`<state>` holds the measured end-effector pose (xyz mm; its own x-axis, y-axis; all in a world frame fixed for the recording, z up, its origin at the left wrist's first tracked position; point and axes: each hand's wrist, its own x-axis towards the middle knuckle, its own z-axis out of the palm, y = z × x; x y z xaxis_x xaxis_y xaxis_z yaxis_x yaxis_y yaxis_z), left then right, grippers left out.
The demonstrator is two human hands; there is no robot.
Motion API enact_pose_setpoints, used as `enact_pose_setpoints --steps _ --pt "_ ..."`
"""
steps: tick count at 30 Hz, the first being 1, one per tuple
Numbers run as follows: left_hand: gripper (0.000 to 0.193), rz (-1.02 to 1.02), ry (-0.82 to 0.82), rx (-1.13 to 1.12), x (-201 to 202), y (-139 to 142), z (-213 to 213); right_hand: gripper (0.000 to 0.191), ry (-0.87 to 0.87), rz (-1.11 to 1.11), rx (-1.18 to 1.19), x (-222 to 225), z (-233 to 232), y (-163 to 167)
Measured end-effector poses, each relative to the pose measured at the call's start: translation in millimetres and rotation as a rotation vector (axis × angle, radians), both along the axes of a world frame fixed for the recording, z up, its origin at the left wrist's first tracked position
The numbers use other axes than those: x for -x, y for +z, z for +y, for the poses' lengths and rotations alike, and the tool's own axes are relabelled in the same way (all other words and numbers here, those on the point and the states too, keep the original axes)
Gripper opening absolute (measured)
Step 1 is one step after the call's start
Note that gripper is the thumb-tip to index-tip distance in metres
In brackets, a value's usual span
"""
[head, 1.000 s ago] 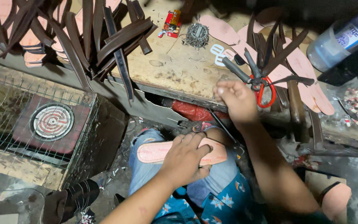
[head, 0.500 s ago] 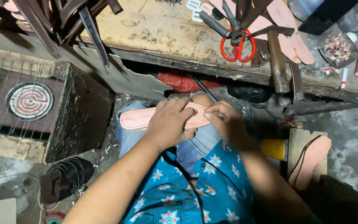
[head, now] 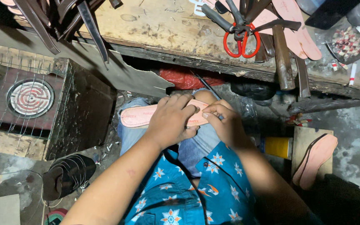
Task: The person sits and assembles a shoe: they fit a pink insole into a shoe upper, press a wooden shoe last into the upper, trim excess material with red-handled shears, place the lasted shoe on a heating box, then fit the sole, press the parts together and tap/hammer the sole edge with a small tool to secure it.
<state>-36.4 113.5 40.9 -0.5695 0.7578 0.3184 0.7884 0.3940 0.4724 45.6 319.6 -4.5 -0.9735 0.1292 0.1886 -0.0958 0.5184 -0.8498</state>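
A pink shoe insole lies across my knees, which are covered by blue jeans. My left hand presses down on its middle, fingers spread over it. At the insole's right end, my right hand pinches the sole with closed fingertips. Whether a small tool sits in those fingers is hidden. Both forearms reach forward over my blue star-patterned shirt.
A worn wooden workbench runs along the top, bearing red-handled scissors, a hammer, dark leather straps and pink insoles. A wire-caged heater coil stands left. Another pink sole rests on a board at right.
My right hand left the scissors on the bench and came down to the insole on my lap. The view tilted lower; my left hand stayed on the insole.
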Motion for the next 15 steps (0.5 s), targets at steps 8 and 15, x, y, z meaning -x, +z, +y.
enact_pose_setpoints --steps 8,15 --pt "0.046 0.046 0.014 0.011 -0.3 -4.4 1.8 0.007 0.02 0.172 -0.233 2.1 -6.9 2.0" --pt "0.049 0.05 0.018 0.024 0.6 -5.2 1.4 0.003 0.058 0.148 -0.349 6.4 -7.8 8.1"
